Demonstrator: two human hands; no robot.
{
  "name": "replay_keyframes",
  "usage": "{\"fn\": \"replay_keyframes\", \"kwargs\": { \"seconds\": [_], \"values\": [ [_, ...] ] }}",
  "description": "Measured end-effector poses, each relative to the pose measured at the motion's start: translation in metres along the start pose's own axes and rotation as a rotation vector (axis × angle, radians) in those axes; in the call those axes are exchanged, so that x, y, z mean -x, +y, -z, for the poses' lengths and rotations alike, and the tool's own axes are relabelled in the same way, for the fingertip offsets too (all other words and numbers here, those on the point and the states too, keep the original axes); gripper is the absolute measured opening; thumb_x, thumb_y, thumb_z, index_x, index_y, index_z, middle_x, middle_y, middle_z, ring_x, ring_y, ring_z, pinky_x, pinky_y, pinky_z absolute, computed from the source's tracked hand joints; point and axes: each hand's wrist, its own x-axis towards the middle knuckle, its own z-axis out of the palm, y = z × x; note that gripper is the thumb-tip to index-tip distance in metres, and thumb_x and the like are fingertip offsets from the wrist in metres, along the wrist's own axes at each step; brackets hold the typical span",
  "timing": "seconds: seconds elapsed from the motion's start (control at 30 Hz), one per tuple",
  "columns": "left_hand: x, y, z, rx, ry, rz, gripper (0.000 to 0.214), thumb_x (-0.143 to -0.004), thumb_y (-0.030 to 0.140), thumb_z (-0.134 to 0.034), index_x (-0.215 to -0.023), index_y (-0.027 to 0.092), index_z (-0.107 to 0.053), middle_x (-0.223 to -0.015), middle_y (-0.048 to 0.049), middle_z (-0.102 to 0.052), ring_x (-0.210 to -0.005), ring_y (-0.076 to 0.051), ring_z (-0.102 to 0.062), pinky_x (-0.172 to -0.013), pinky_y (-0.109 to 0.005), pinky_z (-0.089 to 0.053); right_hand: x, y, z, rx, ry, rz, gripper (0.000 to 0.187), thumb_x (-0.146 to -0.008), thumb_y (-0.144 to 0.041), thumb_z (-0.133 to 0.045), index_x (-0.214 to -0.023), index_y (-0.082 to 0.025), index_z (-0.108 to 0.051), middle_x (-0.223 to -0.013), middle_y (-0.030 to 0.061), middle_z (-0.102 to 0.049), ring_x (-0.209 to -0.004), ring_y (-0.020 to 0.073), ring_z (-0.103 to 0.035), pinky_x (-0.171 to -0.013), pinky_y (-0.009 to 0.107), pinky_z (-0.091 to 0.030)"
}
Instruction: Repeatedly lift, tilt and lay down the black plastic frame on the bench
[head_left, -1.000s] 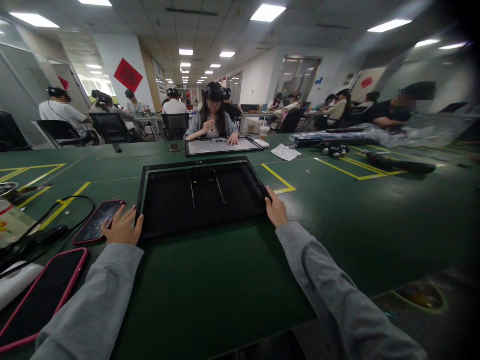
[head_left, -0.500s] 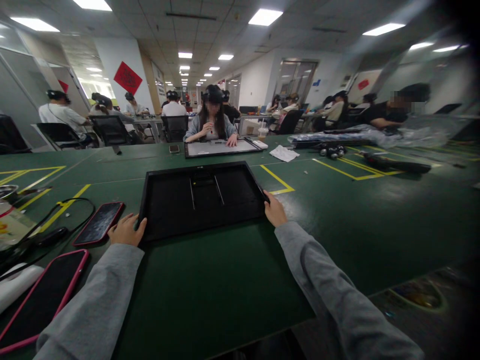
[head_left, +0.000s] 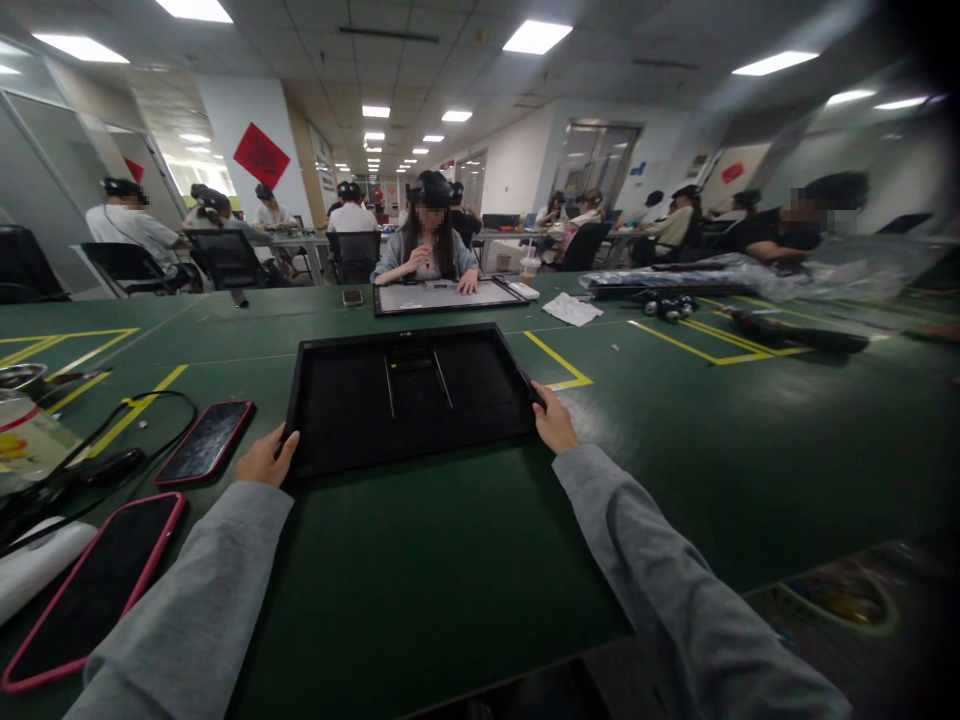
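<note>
A shallow black rectangular housing, like a monitor back cover [head_left: 360, 430], lies on the green table [head_left: 420, 580] in front of me. Its raised rim surrounds a recess with two thin metal strips and a dark bracket. My left hand [head_left: 265, 458] grips the cover's left side, thumb on the rim and fingers round the outer edge, partly hidden. On the right side, my right hand [head_left: 555, 418] holds the rim, its fingers curled over the edge.
Two phones [head_left: 206, 442], cables and a bottle [head_left: 30, 435] crowd the left. Across the table, a person rests a hand on a grey panel [head_left: 431, 295]. A crumpled tissue [head_left: 572, 308], a cup [head_left: 529, 268] and plastic-wrapped items [head_left: 675, 275] lie at the far right.
The fingers of my left hand have drawn in from a looser spread to a closer grip on the cover's left edge. My right hand keeps its hold. The view has shifted slightly.
</note>
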Motion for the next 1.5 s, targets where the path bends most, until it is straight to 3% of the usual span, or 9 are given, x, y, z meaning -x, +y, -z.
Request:
{"fn": "replay_keyframes", "kwargs": {
  "seconds": [0.17, 0.5, 0.7, 1.07, 1.23, 1.5],
  "values": [
    [0.004, 0.003, 0.000, 0.049, 0.114, -0.011, 0.055, -0.089, 0.049, -0.040, -0.129, 0.016, -0.059, -0.113, -0.0104, -0.068, -0.095, -0.022, -0.064, -0.085, -0.032, -0.049, 0.001, -0.003, 0.003, 0.015, -0.019, 0.010, 0.053, -0.084, -0.015, -0.043, -0.137, -0.021, -0.048, -0.135, 0.0074, -0.057, -0.127, 0.0225, -0.051, -0.109, 0.046, -0.040],
    [-0.001, -0.001, -0.002, 0.000, 0.119, -0.010, 0.050, -0.086, 0.047, -0.046, -0.124, 0.019, -0.064, -0.104, -0.0093, -0.070, -0.095, -0.024, -0.065, -0.085, -0.033, -0.049, 0.001, -0.009, 0.007, 0.078, -0.043, -0.037, 0.053, -0.086, -0.016, -0.041, -0.139, -0.015, -0.046, -0.135, 0.0121, -0.056, -0.126, 0.0266, -0.051, -0.108, 0.048, -0.041],
    [0.005, 0.004, -0.001, -0.015, 0.188, -0.021, 0.051, -0.089, 0.047, -0.041, -0.125, 0.019, -0.063, -0.104, -0.0088, -0.070, -0.090, -0.023, -0.065, -0.083, -0.034, -0.050, 0.002, -0.008, 0.007, 0.063, -0.021, -0.015, 0.054, -0.084, -0.015, -0.043, -0.137, -0.019, -0.048, -0.130, 0.0089, -0.061, -0.123, 0.0258, -0.054, -0.108, 0.048, -0.042],
    [0.004, 0.005, -0.001, -0.076, 0.114, -0.003, 0.055, -0.091, 0.047, -0.036, -0.131, 0.015, -0.057, -0.114, -0.0139, -0.068, -0.095, -0.027, -0.065, -0.082, -0.037, -0.050, 0.004, -0.010, 0.008, 0.078, -0.008, -0.015, 0.053, -0.085, -0.016, -0.043, -0.137, -0.019, -0.049, -0.127, 0.0096, -0.062, -0.122, 0.0274, -0.055, -0.108, 0.049, -0.041],
    [0.011, 0.011, 0.003, -0.091, 0.155, -0.056, 0.053, -0.091, 0.045, -0.035, -0.128, 0.015, -0.059, -0.108, -0.0113, -0.069, -0.091, -0.023, -0.065, -0.080, -0.033, -0.049, 0.005, -0.010, 0.010, 0.090, -0.027, -0.025, 0.054, -0.086, -0.015, -0.041, -0.139, -0.017, -0.046, -0.131, 0.0118, -0.060, -0.124, 0.0280, -0.053, -0.108, 0.049, -0.041],
    [0.010, 0.010, 0.002, -0.117, 0.118, -0.067, 0.054, -0.090, 0.046, -0.037, -0.127, 0.014, -0.059, -0.104, -0.0104, -0.070, -0.091, -0.022, -0.065, -0.079, -0.031, -0.049, 0.007, -0.009, 0.011, 0.122, -0.072, -0.029, 0.055, -0.085, -0.014, -0.041, -0.141, -0.015, -0.043, -0.132, 0.0136, -0.058, -0.123, 0.0292, -0.054, -0.106, 0.050, -0.042]
  ]
}}
